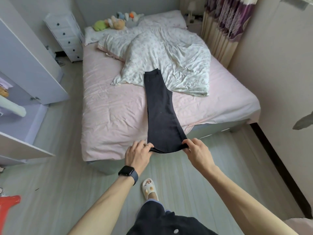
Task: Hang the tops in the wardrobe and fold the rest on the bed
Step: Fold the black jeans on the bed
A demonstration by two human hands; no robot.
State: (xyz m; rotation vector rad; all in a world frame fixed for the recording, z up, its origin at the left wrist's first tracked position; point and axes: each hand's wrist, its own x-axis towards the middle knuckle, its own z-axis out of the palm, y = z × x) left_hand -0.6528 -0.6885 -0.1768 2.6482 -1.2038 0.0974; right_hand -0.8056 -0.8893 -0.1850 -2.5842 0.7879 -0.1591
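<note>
- The bed fills the middle of the frame.
- The dark trousers lie lengthwise up the centre, their far end on the duvet.
- Left hand and right hand, apart at lower centre, each pinch a near corner; keeping that edge taut and level should give a square fold.

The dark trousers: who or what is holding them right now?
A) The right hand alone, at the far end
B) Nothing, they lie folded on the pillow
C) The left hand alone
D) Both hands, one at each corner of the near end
D: the left hand and the right hand each pinch a corner of the near end of the dark trousers, whose far end lies on the flowered duvet.
</note>
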